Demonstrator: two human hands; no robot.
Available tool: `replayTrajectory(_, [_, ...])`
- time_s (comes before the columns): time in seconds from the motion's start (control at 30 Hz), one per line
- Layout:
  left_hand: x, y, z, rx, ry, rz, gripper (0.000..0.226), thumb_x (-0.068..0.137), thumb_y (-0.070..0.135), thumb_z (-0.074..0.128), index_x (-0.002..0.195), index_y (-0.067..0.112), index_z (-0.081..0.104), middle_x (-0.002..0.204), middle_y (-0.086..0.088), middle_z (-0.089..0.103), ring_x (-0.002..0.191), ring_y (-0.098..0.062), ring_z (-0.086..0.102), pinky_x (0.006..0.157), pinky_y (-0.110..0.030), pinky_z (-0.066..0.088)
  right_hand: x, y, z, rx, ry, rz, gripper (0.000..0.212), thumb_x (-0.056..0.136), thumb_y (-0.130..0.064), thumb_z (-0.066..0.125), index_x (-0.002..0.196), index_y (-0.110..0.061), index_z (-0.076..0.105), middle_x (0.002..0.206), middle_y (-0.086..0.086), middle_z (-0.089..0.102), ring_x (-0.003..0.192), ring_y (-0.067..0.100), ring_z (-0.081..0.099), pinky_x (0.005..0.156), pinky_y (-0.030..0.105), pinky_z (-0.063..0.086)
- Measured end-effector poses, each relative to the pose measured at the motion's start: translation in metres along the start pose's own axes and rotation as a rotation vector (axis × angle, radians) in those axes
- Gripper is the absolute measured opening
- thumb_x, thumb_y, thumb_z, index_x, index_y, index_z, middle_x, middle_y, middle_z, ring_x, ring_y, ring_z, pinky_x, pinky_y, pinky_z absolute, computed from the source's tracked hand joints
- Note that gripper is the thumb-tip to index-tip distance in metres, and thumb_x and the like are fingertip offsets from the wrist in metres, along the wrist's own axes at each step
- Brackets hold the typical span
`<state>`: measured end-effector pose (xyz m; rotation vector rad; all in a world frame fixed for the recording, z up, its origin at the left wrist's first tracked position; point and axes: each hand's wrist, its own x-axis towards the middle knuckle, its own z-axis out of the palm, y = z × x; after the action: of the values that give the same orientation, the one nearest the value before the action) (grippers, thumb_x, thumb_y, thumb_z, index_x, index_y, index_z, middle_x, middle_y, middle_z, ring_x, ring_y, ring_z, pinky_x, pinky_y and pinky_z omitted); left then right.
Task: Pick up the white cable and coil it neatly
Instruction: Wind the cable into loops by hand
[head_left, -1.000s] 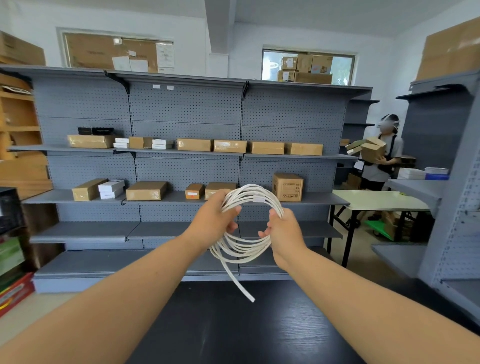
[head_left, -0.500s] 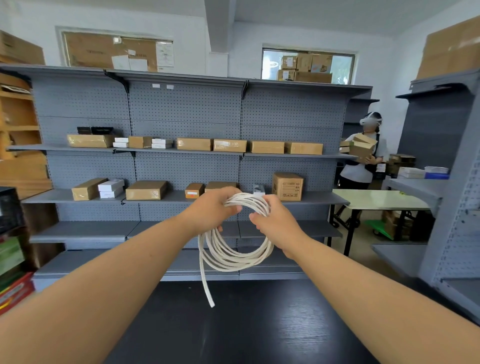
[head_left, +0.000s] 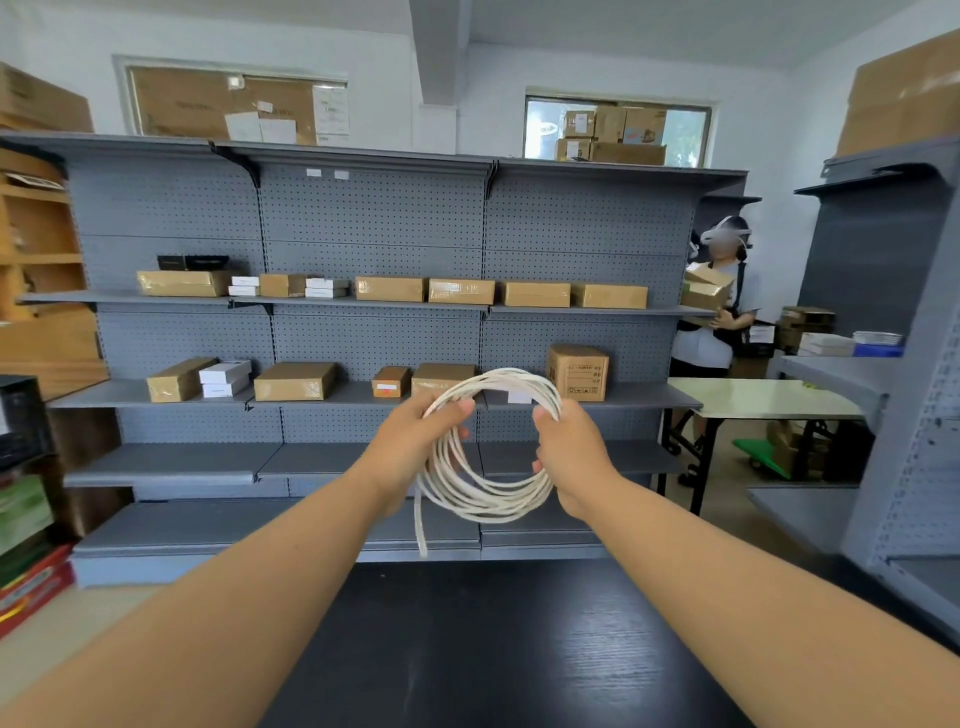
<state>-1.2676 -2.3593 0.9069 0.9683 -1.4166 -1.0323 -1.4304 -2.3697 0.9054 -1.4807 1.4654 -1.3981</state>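
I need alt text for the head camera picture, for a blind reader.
Two hands hold a coiled white cable above a dark table: the left hand grips its upper left, the right hand its right side, and one loose end hangs down. Behind stand grey shelves with cardboard boxes.

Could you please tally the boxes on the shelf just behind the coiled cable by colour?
Brown cardboard boxes: 5
White boxes: 2, stacked
Small white item behind the white cable: 1, kind unclear
Total: 8
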Motion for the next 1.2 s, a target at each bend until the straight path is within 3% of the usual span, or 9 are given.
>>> replayTrajectory(0.17, [-0.005, -0.005, 0.019, -0.191, 0.127, 0.002, 0.01, 0.085, 0.01, 0.065, 0.092, 0.014, 0.06, 0.069, 0.002, 0.061, 0.06, -0.017, 0.06, 0.058, -0.026, 0.053, 0.0, 0.003, 0.005, 0.169, 0.122, 0.046, 0.02, 0.1, -0.023, 0.035, 0.104, -0.012, 0.05, 0.076, 0.003, 0.046, 0.061, 0.016, 0.043, 0.057, 0.031, 0.044])
replayTrajectory(0.3, [-0.003, -0.003, 0.024, -0.141, 0.212, 0.002, 0.002, 0.087, 0.014, 0.063, 0.087, 0.015, 0.061, 0.063, 0.0, 0.055, 0.05, -0.016, 0.052, 0.054, -0.028, 0.05, -0.004, 0.007, 0.011, 0.296, 0.117, 0.084, 0.018, 0.099, -0.023, 0.035, 0.099, -0.013, 0.05, 0.074, 0.001, 0.041, 0.059, 0.014, 0.041, 0.056, 0.031, 0.046])
replayTrajectory(0.4, [-0.002, -0.002, 0.022, 0.057, 0.256, 0.042, 0.009, 0.092, 0.019, 0.056, 0.083, 0.016, 0.059, 0.056, -0.001, 0.046, 0.044, -0.013, 0.044, 0.042, -0.021, 0.042, -0.009, 0.009, 0.009, 0.334, 0.015, 0.144, 0.014, 0.098, -0.019, 0.038, 0.089, -0.017, 0.048, 0.072, 0.003, 0.042, 0.055, 0.015, 0.047, 0.077, 0.045, 0.054])
replayTrajectory(0.5, [0.0, 0.001, 0.016, 0.177, 0.265, 0.098, 0.01, 0.094, 0.019, 0.052, 0.09, 0.015, 0.061, 0.058, -0.003, 0.043, 0.047, -0.014, 0.038, 0.042, -0.022, 0.037, -0.011, 0.006, 0.0, 0.376, -0.171, 0.206, 0.005, 0.094, -0.011, 0.048, 0.095, -0.015, 0.051, 0.077, 0.004, 0.052, 0.065, 0.017, 0.057, 0.088, 0.046, 0.052])
replayTrajectory(0.7, [0.004, 0.013, 0.005, 0.313, 0.116, 0.118, 0.017, 0.092, 0.015, 0.054, 0.08, 0.022, 0.063, 0.05, 0.003, 0.036, 0.045, -0.015, 0.032, 0.049, -0.026, 0.029, -0.008, -0.006, -0.016, 0.117, -0.22, 0.033, 0.042, 0.084, -0.007, 0.061, 0.117, -0.024, 0.044, 0.1, 0.005, 0.06, 0.087, 0.022, 0.06, 0.077, 0.037, 0.05])
replayTrajectory(0.87, [0.005, 0.025, 0.0, 0.404, 0.011, 0.098, 0.007, 0.088, 0.014, 0.061, 0.09, 0.013, 0.068, 0.048, 0.003, 0.041, 0.038, -0.007, 0.034, 0.045, -0.021, 0.03, -0.012, -0.011, -0.012, -0.071, -0.303, -0.061, 0.029, 0.087, -0.02, 0.062, 0.111, -0.023, 0.046, 0.089, -0.002, 0.055, 0.076, 0.017, 0.055, 0.08, 0.037, 0.052])
replayTrajectory(0.93, [0.004, 0.027, -0.001, 0.351, -0.004, 0.073, 0.004, 0.085, 0.013, 0.065, 0.084, 0.016, 0.068, 0.048, 0.005, 0.045, 0.041, -0.007, 0.039, 0.046, -0.019, 0.033, -0.013, -0.01, -0.009, -0.048, -0.281, -0.066, 0.018, 0.093, -0.022, 0.052, 0.111, -0.02, 0.048, 0.088, -0.003, 0.05, 0.072, 0.013, 0.05, 0.084, 0.039, 0.054])
replayTrajectory(1.03, [-0.001, 0.022, 0.0, 0.236, -0.02, 0.009, 0.012, 0.082, 0.012, 0.068, 0.079, 0.024, 0.065, 0.052, 0.01, 0.054, 0.048, -0.011, 0.051, 0.05, -0.021, 0.04, -0.012, -0.009, -0.005, -0.012, -0.184, -0.073, 0.013, 0.098, -0.022, 0.043, 0.108, -0.017, 0.049, 0.086, -0.004, 0.046, 0.071, 0.011, 0.044, 0.077, 0.033, 0.053])
replayTrajectory(1.2, [-0.006, 0.007, 0.007, -0.017, 0.051, -0.105, 0.016, 0.084, 0.007, 0.064, 0.094, 0.019, 0.059, 0.067, 0.001, 0.057, 0.058, -0.016, 0.059, 0.058, -0.025, 0.05, -0.008, -0.007, 0.0, 0.274, 0.013, 0.058, 0.009, 0.098, -0.022, 0.041, 0.1, -0.016, 0.047, 0.08, -0.001, 0.042, 0.065, 0.012, 0.04, 0.061, 0.024, 0.047])
